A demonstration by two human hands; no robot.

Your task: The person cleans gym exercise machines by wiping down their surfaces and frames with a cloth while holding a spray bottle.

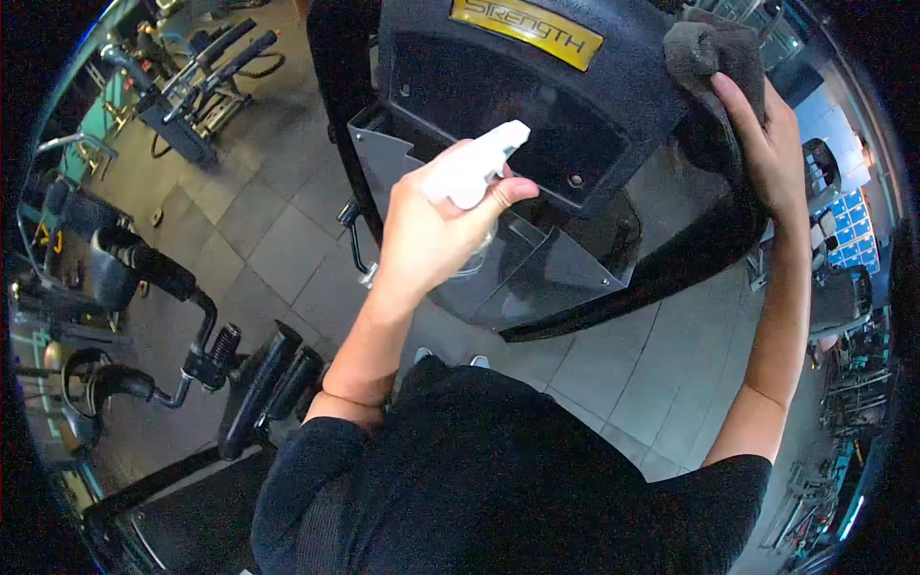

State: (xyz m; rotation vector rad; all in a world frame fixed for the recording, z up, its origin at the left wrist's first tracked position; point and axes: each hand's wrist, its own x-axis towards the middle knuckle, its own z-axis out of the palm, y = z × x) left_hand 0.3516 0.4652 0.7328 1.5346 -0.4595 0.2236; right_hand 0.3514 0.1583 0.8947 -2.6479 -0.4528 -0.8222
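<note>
My left hand (pixel 431 225) is closed round the neck of a spray bottle (pixel 474 168) with a white trigger head, its nozzle pointing up and to the right. Most of the clear bottle body is hidden behind the hand. Up at the right, my right hand (pixel 771 144) presses a dark grey cloth (pixel 704 57) against the upper corner of a black gym machine (pixel 613 125). The machine's front carries a yellow plate (pixel 527 31) lettered "STRENGTH". Below its dark panel sits a grey tray (pixel 565 264), close to the bottle.
Exercise machines with padded arms (pixel 144 264) stand at the left, and another machine (pixel 196 91) is further back. Grey floor tiles (pixel 287 244) lie between them. Blue lockers (pixel 853 230) and racks of equipment are off to the right.
</note>
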